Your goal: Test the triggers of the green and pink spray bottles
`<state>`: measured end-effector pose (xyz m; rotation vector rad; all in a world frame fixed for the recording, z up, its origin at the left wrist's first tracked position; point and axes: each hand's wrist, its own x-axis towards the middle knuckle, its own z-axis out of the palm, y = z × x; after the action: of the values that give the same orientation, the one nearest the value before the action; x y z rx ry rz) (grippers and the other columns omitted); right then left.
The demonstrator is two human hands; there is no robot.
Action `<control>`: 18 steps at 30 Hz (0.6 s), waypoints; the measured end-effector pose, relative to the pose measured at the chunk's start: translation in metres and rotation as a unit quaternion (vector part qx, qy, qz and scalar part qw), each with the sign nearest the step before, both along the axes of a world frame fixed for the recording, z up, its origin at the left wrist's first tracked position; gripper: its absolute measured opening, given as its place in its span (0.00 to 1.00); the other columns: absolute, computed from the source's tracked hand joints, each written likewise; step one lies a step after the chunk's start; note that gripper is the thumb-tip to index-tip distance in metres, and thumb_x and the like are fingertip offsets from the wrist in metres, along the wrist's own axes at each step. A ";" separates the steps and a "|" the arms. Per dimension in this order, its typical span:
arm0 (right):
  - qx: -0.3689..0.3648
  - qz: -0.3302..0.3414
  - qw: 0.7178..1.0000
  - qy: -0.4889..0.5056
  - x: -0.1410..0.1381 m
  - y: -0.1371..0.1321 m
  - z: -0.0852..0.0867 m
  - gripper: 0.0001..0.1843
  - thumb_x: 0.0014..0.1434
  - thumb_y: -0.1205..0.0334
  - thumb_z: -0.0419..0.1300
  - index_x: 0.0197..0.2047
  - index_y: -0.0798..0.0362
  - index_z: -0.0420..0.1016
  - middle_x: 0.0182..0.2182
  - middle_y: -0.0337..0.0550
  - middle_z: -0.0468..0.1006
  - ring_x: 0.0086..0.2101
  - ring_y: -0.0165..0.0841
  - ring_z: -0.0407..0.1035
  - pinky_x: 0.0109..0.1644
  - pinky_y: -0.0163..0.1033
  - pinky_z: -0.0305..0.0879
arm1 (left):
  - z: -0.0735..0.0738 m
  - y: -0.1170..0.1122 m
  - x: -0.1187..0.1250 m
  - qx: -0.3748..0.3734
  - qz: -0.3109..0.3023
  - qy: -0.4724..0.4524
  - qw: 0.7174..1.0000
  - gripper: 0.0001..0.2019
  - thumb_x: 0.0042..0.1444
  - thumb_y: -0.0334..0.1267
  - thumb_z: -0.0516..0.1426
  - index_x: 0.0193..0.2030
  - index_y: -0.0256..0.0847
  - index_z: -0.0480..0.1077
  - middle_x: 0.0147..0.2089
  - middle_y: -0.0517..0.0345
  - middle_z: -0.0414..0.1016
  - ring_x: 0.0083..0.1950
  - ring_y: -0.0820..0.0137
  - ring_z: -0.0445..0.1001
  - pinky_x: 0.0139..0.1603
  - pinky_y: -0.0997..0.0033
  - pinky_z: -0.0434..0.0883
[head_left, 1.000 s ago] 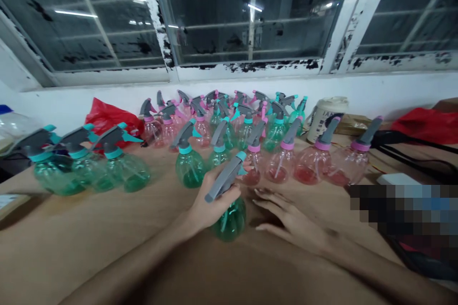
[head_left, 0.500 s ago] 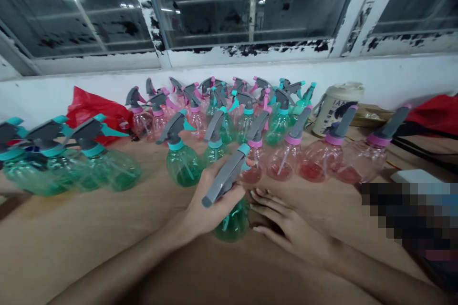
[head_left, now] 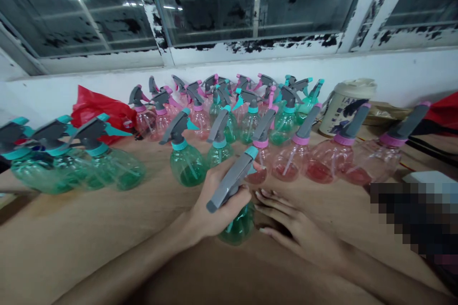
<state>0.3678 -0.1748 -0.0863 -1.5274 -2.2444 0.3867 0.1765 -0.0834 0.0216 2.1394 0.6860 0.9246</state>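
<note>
Near the middle of the table stands a green spray bottle [head_left: 237, 226] with a grey trigger head and turquoise nozzle. My left hand [head_left: 213, 205] is wrapped round its neck, just under the head, which hides the collar. To the right of this bottle my right hand [head_left: 291, 221] lies on the wooden table [head_left: 150, 238], palm down, fingers stretched toward the bottle. Just beyond the hands is a row of spray bottles: a green bottle [head_left: 188, 164] at its left end, a pink bottle [head_left: 331, 161] farther right. Some coloured liquid shows in their bottoms.
Several green spray bottles [head_left: 123, 169] stand at the left. More pink and green bottles crowd against the white wall [head_left: 46, 95]. A red plastic bag [head_left: 96, 112] lies back left; a printed cup [head_left: 345, 107] stands back right. Dark cables run along the right side, near a blurred-out patch.
The view has shifted slightly, so everything sits a little farther right in the picture. Both hands keep their places, the left still round the bottle's neck.
</note>
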 end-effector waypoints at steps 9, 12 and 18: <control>-0.016 -0.001 1.000 -0.011 0.000 0.000 -0.001 0.26 0.68 0.48 0.48 0.65 0.48 0.61 0.66 0.38 0.59 0.66 0.37 0.49 0.69 0.51 0.49 | 0.003 0.001 -0.005 0.017 -0.020 0.003 1.000 0.07 0.50 0.34 0.51 0.33 0.44 0.69 0.29 0.61 0.70 0.29 0.68 0.69 0.31 0.67 0.67; -0.015 -0.003 1.000 -0.001 0.000 0.000 0.000 0.26 0.67 0.48 0.49 0.65 0.47 0.62 0.66 0.38 0.60 0.66 0.37 0.50 0.69 0.51 0.49 | 0.003 0.001 -0.005 0.015 -0.017 -0.003 1.000 0.05 0.51 0.35 0.51 0.32 0.45 0.67 0.29 0.60 0.70 0.30 0.68 0.69 0.32 0.67 0.68; -0.023 -0.004 1.000 0.004 0.000 0.001 0.001 0.26 0.67 0.47 0.49 0.64 0.47 0.63 0.65 0.39 0.61 0.66 0.37 0.50 0.69 0.51 0.49 | -0.003 0.001 -0.002 0.009 0.011 -0.013 1.000 0.04 0.49 0.34 0.52 0.32 0.44 0.67 0.29 0.61 0.68 0.29 0.68 0.69 0.33 0.68 0.70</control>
<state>0.3682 -0.1741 -0.0853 -1.5532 -2.2380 0.4435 0.1745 -0.0826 0.0182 2.1358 0.6923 0.9736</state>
